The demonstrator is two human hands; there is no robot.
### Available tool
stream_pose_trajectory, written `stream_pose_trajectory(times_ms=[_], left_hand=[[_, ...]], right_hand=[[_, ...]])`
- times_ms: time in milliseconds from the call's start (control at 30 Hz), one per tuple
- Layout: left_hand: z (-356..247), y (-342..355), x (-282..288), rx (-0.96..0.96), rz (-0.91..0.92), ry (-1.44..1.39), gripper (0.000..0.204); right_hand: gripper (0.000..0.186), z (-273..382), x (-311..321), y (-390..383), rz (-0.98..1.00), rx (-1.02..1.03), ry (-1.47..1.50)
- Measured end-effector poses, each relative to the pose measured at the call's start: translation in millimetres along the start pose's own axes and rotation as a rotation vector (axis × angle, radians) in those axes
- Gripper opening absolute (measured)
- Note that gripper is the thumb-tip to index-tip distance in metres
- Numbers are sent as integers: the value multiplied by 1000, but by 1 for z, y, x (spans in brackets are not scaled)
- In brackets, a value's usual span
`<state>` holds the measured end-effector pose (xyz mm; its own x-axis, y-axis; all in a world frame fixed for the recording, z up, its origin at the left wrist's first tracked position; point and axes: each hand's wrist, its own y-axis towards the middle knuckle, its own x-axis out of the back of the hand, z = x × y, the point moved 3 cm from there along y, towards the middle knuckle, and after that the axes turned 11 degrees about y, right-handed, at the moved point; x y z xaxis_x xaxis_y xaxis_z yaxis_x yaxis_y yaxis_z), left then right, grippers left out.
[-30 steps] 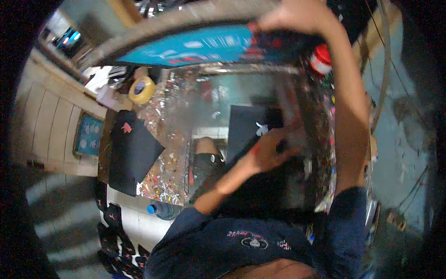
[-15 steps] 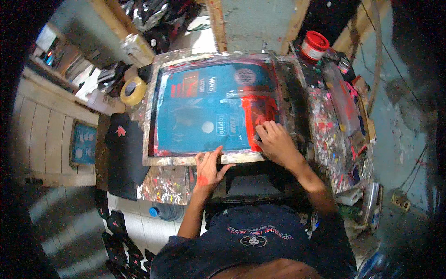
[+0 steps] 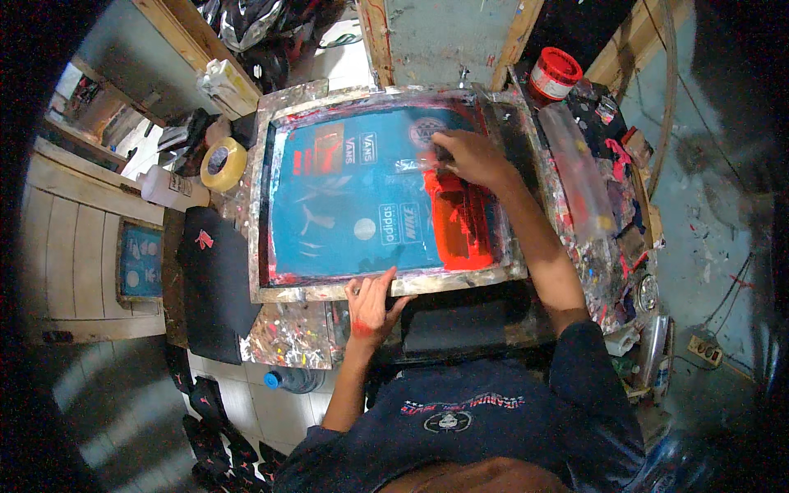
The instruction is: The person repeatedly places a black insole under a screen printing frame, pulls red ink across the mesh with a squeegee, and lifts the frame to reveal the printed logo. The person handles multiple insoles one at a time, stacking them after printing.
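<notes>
Right grip (image 3: 477,160) has gone from the near end of the red ink patch (image 3: 448,223) to its far end compared with half a second ago, while the left grip (image 3: 371,309) stays put at the near rim. Its fingers are spread with the thumb apart, resting on the wood rather than clamped round it, my guess being to keep the framed screen (image 3: 325,290) from shifting. Fingers on the right are bent, with something dark by the tips, but honestly can't tell if they're closed on it. The arm reaches over the mesh from the right, which probably saves leaning on the wet-looking stuff.

Screen itself lies flat on the messy worktop (image 3: 288,337), in front of the person, with the ink sitting in its right part, likely handy for the right arm. A dark flat piece (image 3: 452,324) pokes out from under the near rim. Over left, a black sheet (image 3: 218,275) with a red mark lies beside the frame, seemingly parked where nothing rubs it. Tape roll (image 3: 237,164) is just beyond it, red tub (image 3: 556,76) at far right.
</notes>
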<state>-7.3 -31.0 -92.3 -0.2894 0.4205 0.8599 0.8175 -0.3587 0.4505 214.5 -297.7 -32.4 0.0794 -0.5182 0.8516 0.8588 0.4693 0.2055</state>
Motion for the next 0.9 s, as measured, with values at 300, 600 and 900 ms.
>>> stream_pose_trajectory(times_ms=[300, 600, 900], left_hand=[[-4, -1, 7, 103, 18, 19, 87], [11, -9, 16, 131, 14, 93, 87], [19, -5, 28, 102, 17, 105, 80]], right_hand=[[34, 5, -8, -24, -60, 56, -63], [29, 115, -53, -178, -124, 27, -169], [74, 161, -16, -187, -143, -95, -143]])
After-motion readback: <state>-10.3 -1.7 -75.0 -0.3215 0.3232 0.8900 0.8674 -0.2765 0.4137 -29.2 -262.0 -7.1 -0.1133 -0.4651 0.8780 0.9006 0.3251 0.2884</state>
